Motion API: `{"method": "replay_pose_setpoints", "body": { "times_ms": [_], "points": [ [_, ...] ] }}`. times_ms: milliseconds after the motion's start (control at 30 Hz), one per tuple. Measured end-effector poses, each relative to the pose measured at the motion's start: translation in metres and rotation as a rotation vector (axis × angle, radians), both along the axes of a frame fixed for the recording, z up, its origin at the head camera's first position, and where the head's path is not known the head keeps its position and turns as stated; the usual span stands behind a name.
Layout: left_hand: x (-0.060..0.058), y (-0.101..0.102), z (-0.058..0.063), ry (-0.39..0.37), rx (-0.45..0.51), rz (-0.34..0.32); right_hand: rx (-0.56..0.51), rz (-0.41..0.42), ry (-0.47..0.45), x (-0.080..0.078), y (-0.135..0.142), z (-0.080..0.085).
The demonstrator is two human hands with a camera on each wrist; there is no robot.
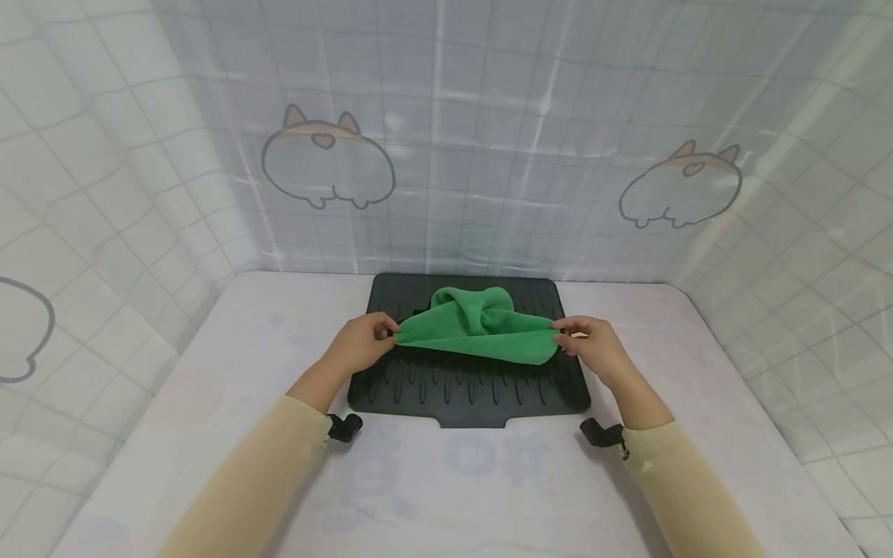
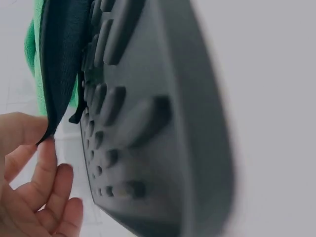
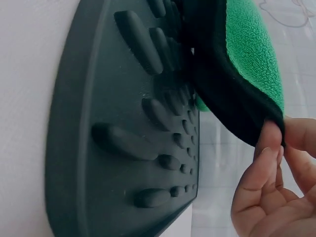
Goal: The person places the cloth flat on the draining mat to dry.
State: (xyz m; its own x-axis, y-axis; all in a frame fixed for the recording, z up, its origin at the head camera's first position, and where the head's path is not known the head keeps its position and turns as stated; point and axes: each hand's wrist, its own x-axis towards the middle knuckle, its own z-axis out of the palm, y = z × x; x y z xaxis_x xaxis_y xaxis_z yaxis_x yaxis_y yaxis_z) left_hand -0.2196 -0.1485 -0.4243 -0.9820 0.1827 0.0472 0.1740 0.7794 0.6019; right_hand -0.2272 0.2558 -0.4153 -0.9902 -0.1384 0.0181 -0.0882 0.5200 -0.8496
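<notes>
A green fuzzy cloth (image 1: pixel 481 329) is stretched between both hands over a black ridged mat (image 1: pixel 446 403). Its near edge hangs straight while the far part bunches up in folds. The left hand (image 1: pixel 361 341) pinches the cloth's left corner between thumb and fingers. At the opposite corner, the right hand (image 1: pixel 591 345) pinches the edge the same way. Both wrist views show a dark underside on the cloth (image 3: pixel 254 47), raised off the mat (image 2: pixel 148 163). What lies beneath the cloth is mostly hidden.
The mat lies on a white, faintly patterned table covering (image 1: pixel 432 480). Pale tiled-pattern sheets (image 1: pixel 502 201) with cartoon animal drawings stand at the back and both sides. Black devices (image 1: pixel 345 428) are worn at the wrists.
</notes>
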Motion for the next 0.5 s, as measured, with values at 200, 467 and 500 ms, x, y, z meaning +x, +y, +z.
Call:
{"method": "replay_pose_setpoints", "body": {
  "times_ms": [200,467,500],
  "points": [
    [0.0076,-0.0003,0.0006,-0.089,-0.036,-0.041,0.120,0.030,-0.110,-0.0006,0.0034,-0.0039],
    [0.0073,0.0032,0.0011,-0.121,-0.070,-0.114,0.152,0.082,-0.136,-0.0014,0.0065,-0.0080],
    [0.0064,0.0033,0.0010,-0.128,-0.064,-0.120,0.145,0.080,-0.140,-0.0016,0.0068,-0.0075]
  ]
}}
